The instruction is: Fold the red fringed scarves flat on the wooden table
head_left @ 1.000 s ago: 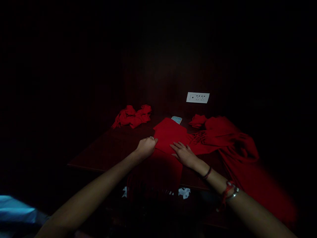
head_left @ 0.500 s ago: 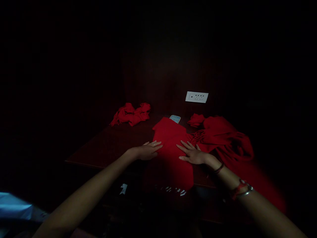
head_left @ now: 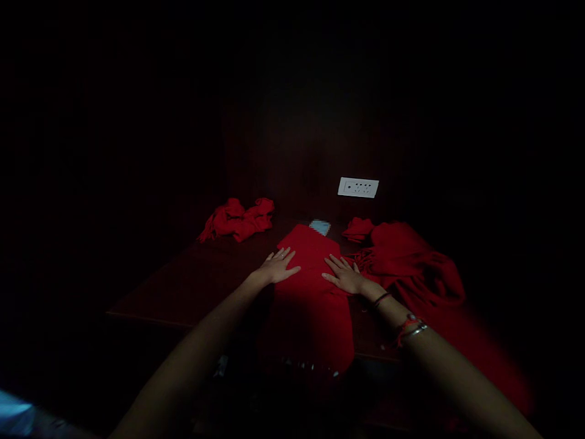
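A red fringed scarf (head_left: pixel 313 305) lies lengthwise on the dark table, its near end hanging over the front edge. On its left side my left hand (head_left: pixel 278 266) rests flat, fingers spread, a ring on one finger. My right hand (head_left: pixel 343 275) lies palm down at the scarf's right side, with fingers apart. Neither hand grips the cloth. To the right, more red fringed cloth (head_left: pixel 411 262) lies in loose folds and trails down past the table edge. Dim light hides much of the scarf's near end.
A crumpled red scarf (head_left: pixel 240 219) sits at the back left of the table (head_left: pixel 169 292). Behind the flat scarf is a phone (head_left: pixel 320 227), blurred over. A small red bundle (head_left: pixel 359 229) lies at the back right. A white socket panel (head_left: pixel 358 188) is on the wall.
Both hands have slid slightly farther up the scarf, away from me, and stay flat. The view has tilted a little, so the table appears lower.
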Demonstrator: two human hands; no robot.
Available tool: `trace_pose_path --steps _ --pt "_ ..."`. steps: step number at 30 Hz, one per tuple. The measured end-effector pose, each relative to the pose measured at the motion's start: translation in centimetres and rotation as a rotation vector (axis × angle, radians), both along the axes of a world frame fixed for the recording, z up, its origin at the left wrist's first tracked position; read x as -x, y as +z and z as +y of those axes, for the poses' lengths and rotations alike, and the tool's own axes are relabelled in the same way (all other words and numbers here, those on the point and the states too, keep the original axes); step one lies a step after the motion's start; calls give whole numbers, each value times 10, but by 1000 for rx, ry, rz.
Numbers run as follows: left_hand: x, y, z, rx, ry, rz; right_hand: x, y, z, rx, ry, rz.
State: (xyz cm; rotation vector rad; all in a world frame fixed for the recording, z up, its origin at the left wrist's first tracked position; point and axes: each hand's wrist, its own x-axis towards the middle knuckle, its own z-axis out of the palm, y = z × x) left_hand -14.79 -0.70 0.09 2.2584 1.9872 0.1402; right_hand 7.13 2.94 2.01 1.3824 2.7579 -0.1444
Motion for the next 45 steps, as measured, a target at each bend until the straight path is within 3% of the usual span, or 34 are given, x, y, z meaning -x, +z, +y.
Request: trace_pose_path --steps 3,5,7,12,18,24,26,29,32,35,38,41,45 --pt "8 -9 5 -10 -37 -6 -16 -10 22 -133 46 94" --pt "12 -9 5 -11 -52 -9 -22 -5 37 -241 39 120" --pt "13 -7 5 -9 -59 -7 -23 4 50 -248 48 68" --pt "15 -3 5 26 -67 -18 -25 30 67 -55 120 -166" --pt "17 -2 5 18 -79 -22 -42 59 71 267 196 -99" --pt "21 -2 6 -16 -157 -91 -26 85 83 -72 137 -187" --pt "22 -2 6 -21 -128 -103 -16 78 84 -136 41 -259" --pt "21 0 5 -71 -115 -79 -4 53 78 -148 -65 -345" --pt "16 4 2 -163 -255 -53 2 34 68 -159 -71 -336" --pt "10 6 -2 -79 -358 -78 4 31 54 -267 -39 -192" --pt "7 4 -4 27 -356 -91 3 33 32 -301 192 68" --pt "8 1 -2 30 -353 -92 -7 27 3 -145 500 172" --pt "11 2 -1 26 -346 -82 -30 14 -22 -152 549 172"
